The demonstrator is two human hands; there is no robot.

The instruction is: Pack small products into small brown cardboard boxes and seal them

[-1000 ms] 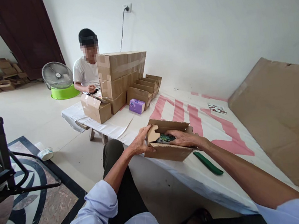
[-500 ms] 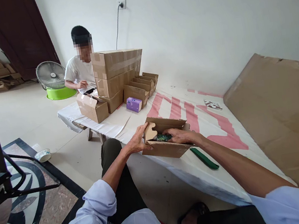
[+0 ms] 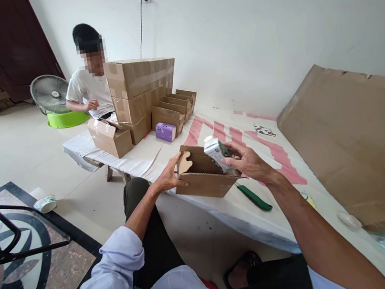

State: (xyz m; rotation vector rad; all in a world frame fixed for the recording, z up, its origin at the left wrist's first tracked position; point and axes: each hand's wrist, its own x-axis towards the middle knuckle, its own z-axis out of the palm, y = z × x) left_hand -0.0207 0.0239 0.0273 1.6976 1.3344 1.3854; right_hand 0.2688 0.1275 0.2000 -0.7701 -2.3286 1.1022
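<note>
My left hand [image 3: 170, 173] grips the left end of an open cardboard box [image 3: 202, 185], its thumb on the near side and fingers by the notched end flap. Held in my right hand [image 3: 247, 159] is a small white and green drink carton [image 3: 216, 153] with a white cap, tilted above the right part of the box. The box's inside is partly hidden by the carton and the near wall. A green-handled tool [image 3: 254, 198] lies on the cloth right of the box; its far end is partly hidden.
Taped cardboard boxes [image 3: 142, 77] are stacked beyond, with open boxes [image 3: 169, 111] beside them and a purple tissue pack [image 3: 166, 132] in front. A person [image 3: 88, 90] sits behind the stack. A large cardboard sheet [image 3: 356, 149] leans at the right.
My right hand has come up out of the box with the carton, which was down inside before. My left hand keeps its hold on the box's end. The view has shifted slightly.
</note>
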